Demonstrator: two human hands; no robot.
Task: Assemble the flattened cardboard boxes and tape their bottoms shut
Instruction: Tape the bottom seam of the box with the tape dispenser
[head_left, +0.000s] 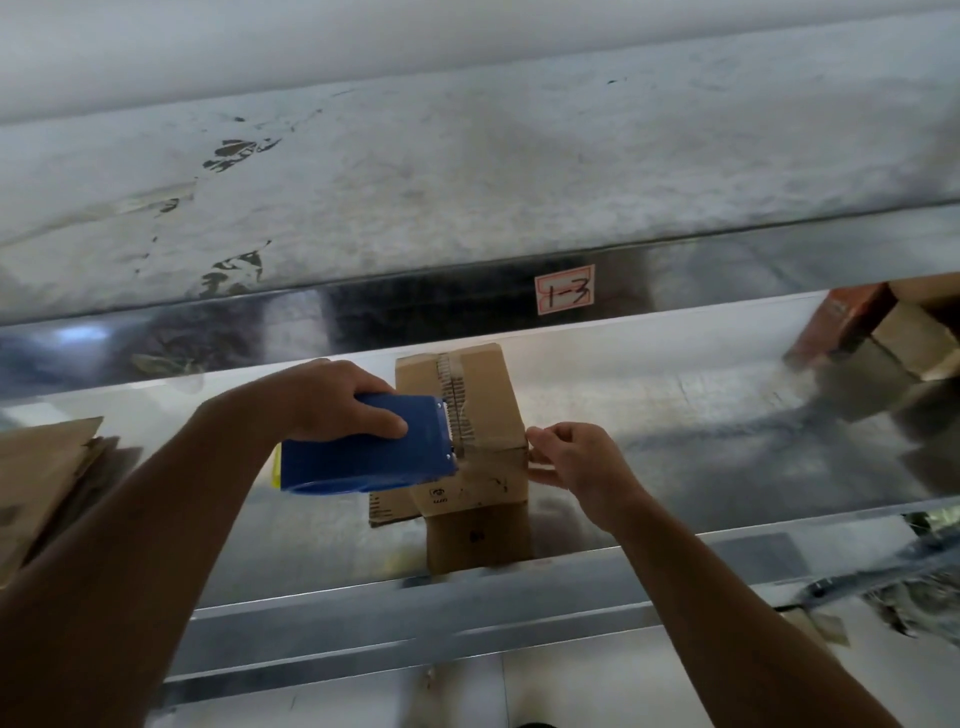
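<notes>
A small cardboard box (467, 415) stands on a shiny metal shelf (675, 405), near the middle of its front edge, with its bottom flaps turned upward. A strip of clear tape (457, 395) runs along the seam between the flaps.

The left hand (332, 397) is closed around a blue tape dispenser (369, 447), fingers wrapped over its top. The dispenser's toothed end touches the box top at the seam, near the front edge. The right hand (576, 457) rests against the box's right front corner, fingers loosely curled and thumb at the top edge; whether it pinches the tape end or only steadies the box is hard to tell.

Flattened boxes (47, 478) lie at the shelf's left end. More boxes (893, 332) sit at the far right corner. A label (565, 289) reading "1-3" is stuck on the metal rail behind.

The box looks empty, so it is probably light and would slide easily on the slick metal under the dispenser's pull. Its walls likely flex if squeezed. Corners and folded edges seem the stiffest places to brace it.
</notes>
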